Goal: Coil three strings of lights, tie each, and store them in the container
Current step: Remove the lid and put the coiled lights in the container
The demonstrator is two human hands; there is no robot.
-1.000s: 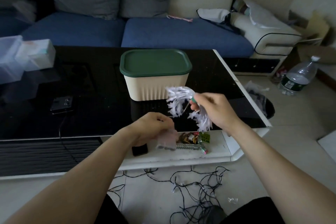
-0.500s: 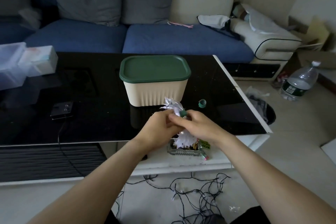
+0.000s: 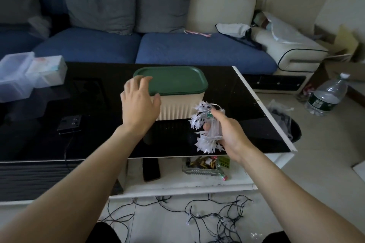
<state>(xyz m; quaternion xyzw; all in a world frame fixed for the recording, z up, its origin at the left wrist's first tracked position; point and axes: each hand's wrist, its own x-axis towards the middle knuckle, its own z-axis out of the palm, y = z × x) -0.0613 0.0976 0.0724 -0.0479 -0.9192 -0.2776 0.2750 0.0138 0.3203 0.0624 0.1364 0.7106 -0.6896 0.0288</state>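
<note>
A cream ribbed container (image 3: 177, 107) with a shut green lid (image 3: 173, 79) stands on the black glass table (image 3: 88, 140). My left hand (image 3: 139, 102) is spread open at the lid's near-left corner, fingers apart over its edge. My right hand (image 3: 227, 132) is closed around a coiled bundle of white star-shaped lights (image 3: 203, 124), held above the table just right of the container. A tangled dark string of lights (image 3: 213, 221) lies on the floor between my knees.
A small dark device with a cable (image 3: 70, 122) lies on the table's left part. Clear plastic boxes (image 3: 29, 75) sit at the far left. A glass ashtray (image 3: 203, 167) and a phone (image 3: 151, 169) rest on the lower white shelf. A water bottle (image 3: 327, 94) stands on the floor at right.
My hands were together on the white bundle; now my left hand has let go and moved up to the container's lid. My right hand keeps the bundle and has shifted right.
</note>
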